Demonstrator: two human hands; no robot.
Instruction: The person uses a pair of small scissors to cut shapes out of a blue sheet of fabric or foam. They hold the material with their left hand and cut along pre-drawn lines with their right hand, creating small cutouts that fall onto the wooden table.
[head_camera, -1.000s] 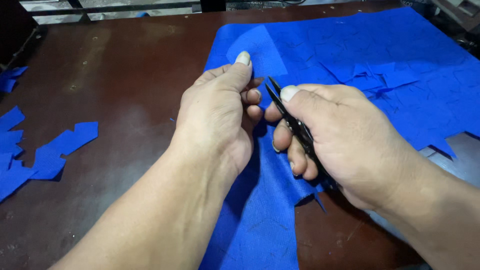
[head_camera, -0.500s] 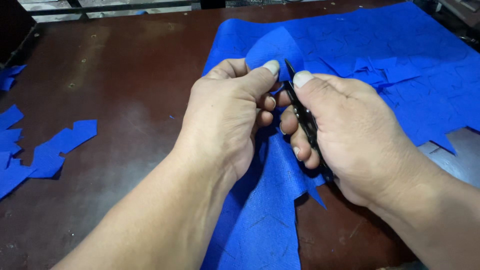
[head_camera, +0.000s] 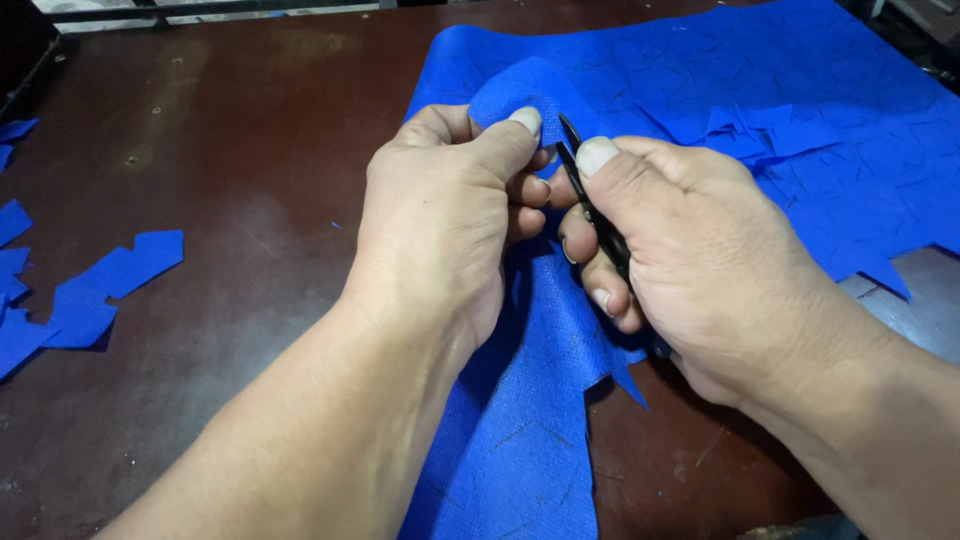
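Blue offcuts (head_camera: 90, 290) lie at the desk's (head_camera: 250, 170) left edge, so we judge some cutting done; most of the fabric (head_camera: 760, 130) right of them remains whole. We note the left hand (head_camera: 445, 220) pinching a raised fold, the right hand (head_camera: 690, 260) clenched round black snips (head_camera: 590, 205). Snips sit mid-desk between both hands, long axis running near-right to far-left, tips pointing away at the fold.
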